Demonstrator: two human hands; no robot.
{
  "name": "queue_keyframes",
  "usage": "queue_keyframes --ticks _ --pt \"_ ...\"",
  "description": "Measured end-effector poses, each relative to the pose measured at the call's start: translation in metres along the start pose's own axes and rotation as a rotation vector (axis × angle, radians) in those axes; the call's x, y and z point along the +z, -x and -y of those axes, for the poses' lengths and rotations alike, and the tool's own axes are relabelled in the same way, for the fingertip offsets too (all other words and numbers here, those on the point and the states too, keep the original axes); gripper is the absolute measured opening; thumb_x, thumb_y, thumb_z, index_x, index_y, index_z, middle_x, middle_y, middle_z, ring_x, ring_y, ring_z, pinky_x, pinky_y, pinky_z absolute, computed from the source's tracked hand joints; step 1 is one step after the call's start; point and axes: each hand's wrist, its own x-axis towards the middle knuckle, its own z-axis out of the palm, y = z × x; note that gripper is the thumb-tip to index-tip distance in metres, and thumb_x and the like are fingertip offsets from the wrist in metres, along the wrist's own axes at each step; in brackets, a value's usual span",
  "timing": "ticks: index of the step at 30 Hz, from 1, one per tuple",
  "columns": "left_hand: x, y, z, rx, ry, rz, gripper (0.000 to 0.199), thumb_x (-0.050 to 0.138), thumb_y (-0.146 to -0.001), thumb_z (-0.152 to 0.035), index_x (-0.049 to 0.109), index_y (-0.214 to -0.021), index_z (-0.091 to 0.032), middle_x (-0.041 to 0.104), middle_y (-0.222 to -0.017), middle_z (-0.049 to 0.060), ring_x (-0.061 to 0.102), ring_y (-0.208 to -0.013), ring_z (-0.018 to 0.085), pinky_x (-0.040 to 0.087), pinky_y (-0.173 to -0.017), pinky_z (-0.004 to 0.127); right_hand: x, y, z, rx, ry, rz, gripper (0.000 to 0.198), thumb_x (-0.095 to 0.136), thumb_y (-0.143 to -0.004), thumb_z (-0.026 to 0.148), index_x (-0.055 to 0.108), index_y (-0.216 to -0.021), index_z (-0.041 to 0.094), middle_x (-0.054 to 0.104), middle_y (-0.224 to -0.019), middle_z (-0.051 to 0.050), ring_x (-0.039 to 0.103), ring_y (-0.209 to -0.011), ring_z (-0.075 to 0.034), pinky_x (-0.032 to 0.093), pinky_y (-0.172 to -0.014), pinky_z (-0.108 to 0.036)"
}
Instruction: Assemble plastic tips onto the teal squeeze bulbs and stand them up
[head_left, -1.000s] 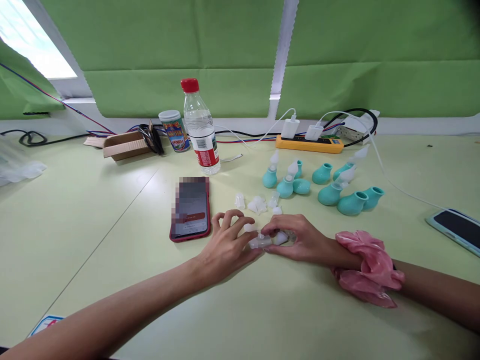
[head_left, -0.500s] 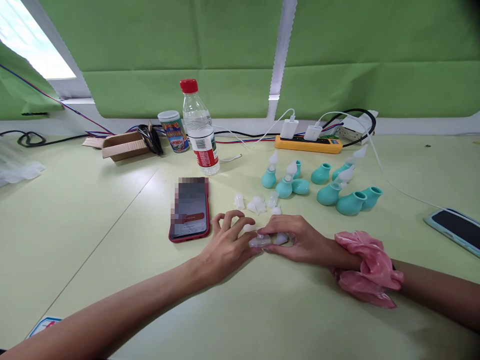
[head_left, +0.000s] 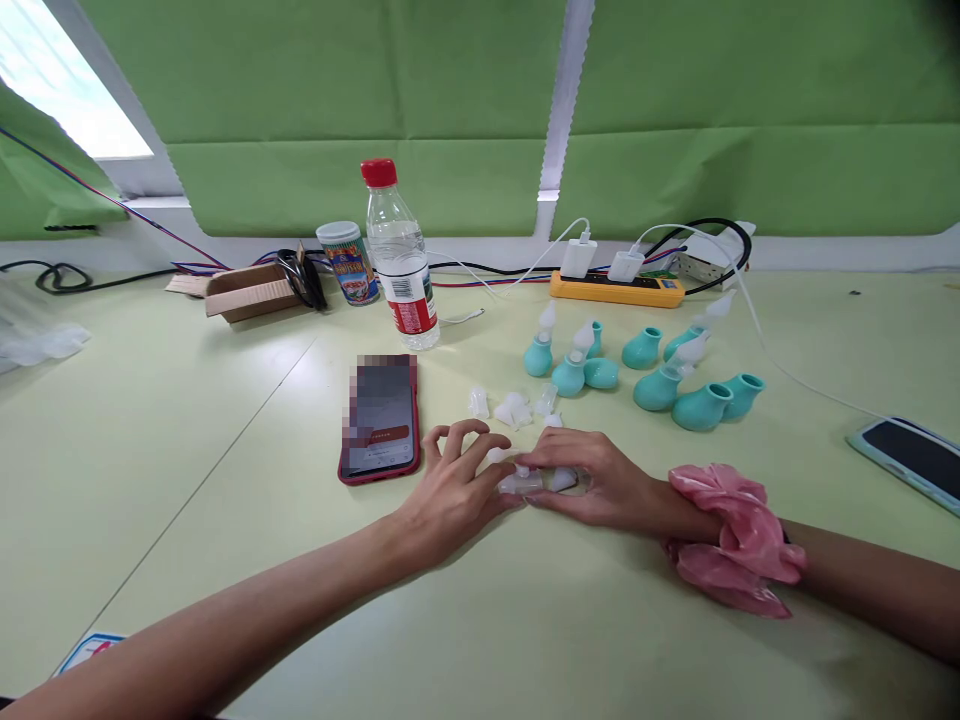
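My left hand pinches one end of a clear nasal aspirator nozzle between thumb and index finger, its other fingers raised and curled. The fingers of my right hand close around the other end, where a whitish tip shows between thumb and fingers. The nozzle lies sideways, low over the table, partly hidden by my fingertips. Just beyond my hands are several loose translucent pieces. Further back on the right stand teal aspirator bulbs, some fitted with a pointed frosted nozzle and others with bare necks.
A red-cased phone lies left of my hands. Behind it stand a red-capped water bottle and a printed canister. An open cardboard box, cables and an orange power strip line the back. Another phone lies right.
Almost nothing differs. Both hands keep their hold on the nozzle, with only a very slight shift of the right hand's fingers.
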Motion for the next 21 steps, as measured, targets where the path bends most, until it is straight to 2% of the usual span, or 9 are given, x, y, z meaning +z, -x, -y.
queue_keyframes --ticks 10,14,16,18,21 --pt "-0.001 0.002 -0.004 -0.024 -0.077 -0.013 0.02 0.044 -0.085 -0.032 0.059 -0.09 -0.019 0.058 -0.106 0.007 0.04 -0.102 0.028 0.025 -0.079 0.046 -0.003 0.0 -0.001 -0.059 0.015 0.053 0.023 0.054 -0.079 0.022 0.059 -0.102 0.018 0.06 -0.084 -0.006 0.052 -0.081 -0.015 0.044 -0.069 -0.028" --pt "-0.001 0.0 -0.003 -0.059 -0.035 -0.052 0.018 0.048 -0.083 -0.032 0.059 -0.089 -0.019 0.058 -0.104 0.008 0.04 -0.1 0.027 0.029 -0.076 0.043 -0.002 -0.002 0.0 -0.078 0.103 0.015 0.028 0.053 -0.08 0.025 0.056 -0.107 0.019 0.061 -0.087 -0.006 0.053 -0.084 -0.016 0.046 -0.069 -0.03" --pt "-0.001 -0.001 -0.002 -0.054 0.017 -0.089 0.016 0.051 -0.081 -0.03 0.058 -0.088 -0.017 0.058 -0.103 0.008 0.041 -0.098 0.025 0.032 -0.076 0.04 -0.006 -0.003 0.002 -0.112 0.183 -0.054 0.03 0.054 -0.078 0.027 0.055 -0.107 0.019 0.062 -0.089 -0.006 0.053 -0.085 -0.017 0.046 -0.072 -0.032" --pt "-0.002 -0.002 -0.001 -0.032 0.073 -0.123 0.014 0.054 -0.078 -0.026 0.057 -0.088 -0.016 0.059 -0.101 0.008 0.041 -0.095 0.023 0.035 -0.077 0.038 -0.015 -0.006 0.003 -0.152 0.283 -0.145 0.023 0.055 -0.077 0.025 0.058 -0.099 0.017 0.063 -0.086 -0.006 0.054 -0.082 -0.017 0.046 -0.073 -0.032" --pt "-0.001 0.0 0.0 0.014 0.124 -0.162 0.011 0.054 -0.077 -0.019 0.054 -0.088 -0.015 0.062 -0.096 0.006 0.043 -0.088 0.019 0.038 -0.077 0.035 -0.037 -0.01 0.002 -0.155 0.537 -0.213 0.01 0.051 -0.075 0.019 0.061 -0.074 0.017 0.063 -0.069 -0.004 0.053 -0.069 -0.016 0.044 -0.063 -0.03"
